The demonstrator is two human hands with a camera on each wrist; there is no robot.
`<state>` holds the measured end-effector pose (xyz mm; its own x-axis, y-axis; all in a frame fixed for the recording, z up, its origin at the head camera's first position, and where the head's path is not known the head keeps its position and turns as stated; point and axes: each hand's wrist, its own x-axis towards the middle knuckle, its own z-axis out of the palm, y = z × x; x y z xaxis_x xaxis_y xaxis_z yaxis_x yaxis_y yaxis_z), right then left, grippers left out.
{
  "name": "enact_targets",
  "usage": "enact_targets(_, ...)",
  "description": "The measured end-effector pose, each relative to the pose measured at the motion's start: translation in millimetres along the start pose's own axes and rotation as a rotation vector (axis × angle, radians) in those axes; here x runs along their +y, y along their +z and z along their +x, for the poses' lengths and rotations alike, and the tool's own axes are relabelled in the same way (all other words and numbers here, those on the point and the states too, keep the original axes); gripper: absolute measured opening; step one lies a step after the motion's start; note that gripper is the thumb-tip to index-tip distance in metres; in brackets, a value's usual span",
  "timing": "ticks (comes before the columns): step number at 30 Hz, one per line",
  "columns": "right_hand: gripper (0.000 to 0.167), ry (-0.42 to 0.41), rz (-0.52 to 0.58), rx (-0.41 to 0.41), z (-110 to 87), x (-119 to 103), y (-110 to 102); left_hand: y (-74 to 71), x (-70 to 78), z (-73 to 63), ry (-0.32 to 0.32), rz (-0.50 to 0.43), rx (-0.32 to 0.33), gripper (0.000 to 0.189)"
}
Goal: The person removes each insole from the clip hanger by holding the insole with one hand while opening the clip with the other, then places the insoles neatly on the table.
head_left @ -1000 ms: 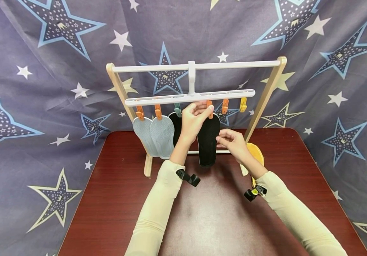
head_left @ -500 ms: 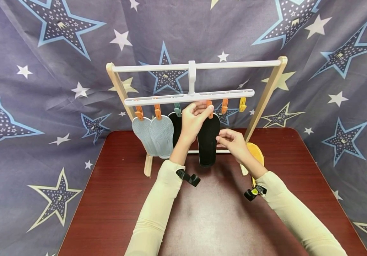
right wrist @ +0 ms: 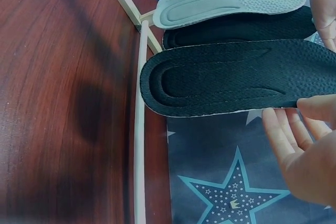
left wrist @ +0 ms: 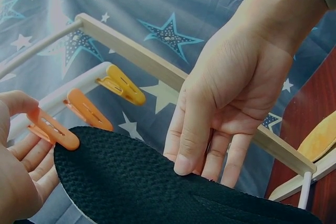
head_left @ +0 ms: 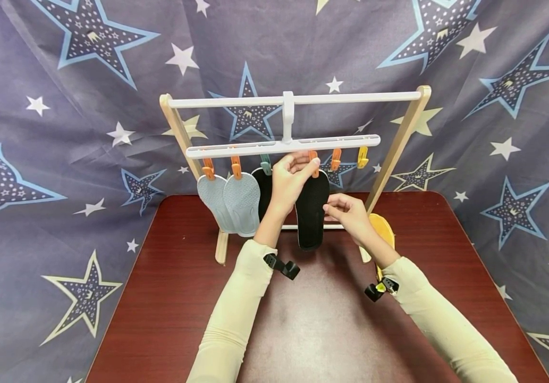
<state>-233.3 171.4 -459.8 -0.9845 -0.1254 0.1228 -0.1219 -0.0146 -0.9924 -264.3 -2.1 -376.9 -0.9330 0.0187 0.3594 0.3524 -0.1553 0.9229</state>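
Observation:
A black insole (head_left: 311,213) hangs toe end up below the white clip hanger (head_left: 331,142). My left hand (head_left: 287,178) pinches the orange clip (left wrist: 55,129) at its top, thumb on the clip's outer face. With thumb and fingers my right hand (head_left: 348,213) pinches the insole's right edge, about midway down. Behind my left forearm, a second black insole (right wrist: 236,29) hangs from a teal clip (head_left: 265,165), partly hidden. Two light grey insoles (head_left: 242,205) hang from orange clips (head_left: 209,169) on the left.
To the right on the hanger are a bare orange clip (head_left: 336,159) and a yellow clip (head_left: 362,157). The hanger hooks over a wooden stand (head_left: 398,143) on the red-brown table (head_left: 183,287). A yellow item (head_left: 383,229) lies beyond my right forearm; a star-patterned cloth (head_left: 87,202) hangs behind.
Both hands keep their places on the clip and the black insole. The hanger and the grey insoles have swayed very slightly.

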Motion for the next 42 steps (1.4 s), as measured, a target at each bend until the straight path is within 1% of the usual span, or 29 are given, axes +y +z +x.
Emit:
enact_targets(11, 0.022, 0.01, 0.01, 0.003, -1.9, 1.2, 0.4, -0.4, -2.3, -0.6, -0.001, -0.017, -0.001, 0.032)
enact_targets(14, 0.023, 0.007, 0.01, 0.002, -2.3, 1.1, -0.3, 0.0, -2.2, -0.7, -0.004, -0.013, 0.001, 0.032)
enact_targets(17, 0.026, 0.006, 0.003, -0.001, -2.2, 0.6, -0.6, 0.4, -1.9, -0.8, -0.002, -0.008, 0.007, 0.031)
enact_targets(28, 0.026, 0.004, 0.004, -0.005, -3.1, -2.1, 0.3, 1.8, -1.5, -0.6, 0.023, 0.025, 0.031, 0.028)
enact_targets(36, 0.025, 0.006, 0.003, -0.004, -3.5, -1.3, 0.5, 3.7, -1.4, -1.2, 0.026, 0.028, 0.052, 0.027)
enact_targets(42, 0.024, 0.004, 0.017, -0.002, -4.2, -2.3, 1.2, 4.0, -1.2, -1.6, 0.032, 0.03, 0.056, 0.027)
